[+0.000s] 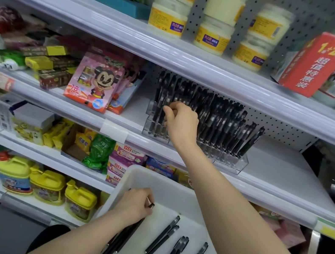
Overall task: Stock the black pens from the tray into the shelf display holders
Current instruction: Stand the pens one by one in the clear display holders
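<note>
Head: slim black pens, clear holder

Left hand grips pens; right hand perhaps pinches shelved pen.

The pens in my tray have matt black plastic barrels, with a slight sheen on the caps. The tray itself is smooth white plastic, dull rather than shiny. The display holder is clear, glossy plastic. Behind it the pegboard looks like painted perforated metal. The shelf edge strip is smooth translucent plastic, the 18-colour crayon pack glossy printed card.
</note>
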The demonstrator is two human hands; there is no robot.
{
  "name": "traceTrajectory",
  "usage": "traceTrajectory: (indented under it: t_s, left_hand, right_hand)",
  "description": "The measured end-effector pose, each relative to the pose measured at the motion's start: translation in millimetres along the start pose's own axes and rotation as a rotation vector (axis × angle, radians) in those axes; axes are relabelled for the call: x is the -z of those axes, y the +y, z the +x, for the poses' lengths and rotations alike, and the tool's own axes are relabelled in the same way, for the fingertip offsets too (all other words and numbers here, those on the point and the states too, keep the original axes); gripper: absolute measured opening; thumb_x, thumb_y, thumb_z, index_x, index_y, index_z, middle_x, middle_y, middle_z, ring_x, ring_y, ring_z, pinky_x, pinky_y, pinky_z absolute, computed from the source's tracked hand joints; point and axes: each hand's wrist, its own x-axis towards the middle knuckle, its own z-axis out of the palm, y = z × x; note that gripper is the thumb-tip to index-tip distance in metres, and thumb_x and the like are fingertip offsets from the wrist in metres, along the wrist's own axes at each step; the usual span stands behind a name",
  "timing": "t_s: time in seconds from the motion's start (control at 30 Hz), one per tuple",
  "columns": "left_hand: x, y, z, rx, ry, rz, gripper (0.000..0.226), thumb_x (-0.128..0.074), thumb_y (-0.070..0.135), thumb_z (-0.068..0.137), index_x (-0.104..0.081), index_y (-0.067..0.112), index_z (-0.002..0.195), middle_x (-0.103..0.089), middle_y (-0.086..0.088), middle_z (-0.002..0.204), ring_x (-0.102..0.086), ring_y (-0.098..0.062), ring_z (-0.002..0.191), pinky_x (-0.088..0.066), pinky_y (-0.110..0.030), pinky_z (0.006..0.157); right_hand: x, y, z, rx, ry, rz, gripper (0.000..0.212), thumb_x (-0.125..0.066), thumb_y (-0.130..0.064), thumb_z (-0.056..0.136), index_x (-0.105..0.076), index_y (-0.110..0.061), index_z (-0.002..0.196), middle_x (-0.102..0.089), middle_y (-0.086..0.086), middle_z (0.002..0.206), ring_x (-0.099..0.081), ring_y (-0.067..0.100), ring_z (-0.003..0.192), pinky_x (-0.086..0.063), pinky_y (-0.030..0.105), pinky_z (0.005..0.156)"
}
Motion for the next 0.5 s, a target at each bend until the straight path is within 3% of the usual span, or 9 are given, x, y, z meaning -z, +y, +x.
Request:
traceTrajectory:
  t_s: [0.13,0.23,0.5]
  left_hand:
    - [8,8,4,0.012,0.044,-0.199,0.020,-0.070,0.021,0.086,-0.064,0.024,0.105,-0.060,0.012,0.087,-0.060,-0.008,0.082,-0.051,-0.021,0.071]
    - [27,21,8,-0.032,0.134,-0.373,0.020,-0.070,0.017,0.086,-0.066,0.025,0.104,-0.063,0.009,0.091,-0.063,-0.012,0.087,-0.056,-0.028,0.081]
    - [91,64,14,-0.137,0.442,-0.704,0.018,-0.070,0.014,0.088,-0.062,0.022,0.102,-0.067,0.002,0.095,-0.070,-0.019,0.083,-0.060,-0.038,0.076]
  right_hand:
    - [3,3,-13,0.015,-0.009,0.050,0.022,-0.058,-0.028,0.097,-0.071,-0.013,0.106,-0.068,-0.003,0.066,-0.066,0.016,0.065,-0.057,0.040,0.077]
    - [9,13,-32,0.059,0.006,0.033,0.016,-0.058,-0.023,0.097,-0.072,-0.016,0.103,-0.069,-0.007,0.075,-0.065,0.010,0.072,-0.055,0.034,0.077]
    - [20,56,-82,0.079,-0.029,0.011,0.012,-0.062,-0.022,0.094,-0.070,-0.018,0.102,-0.070,-0.007,0.091,-0.062,0.007,0.083,-0.052,0.028,0.077]
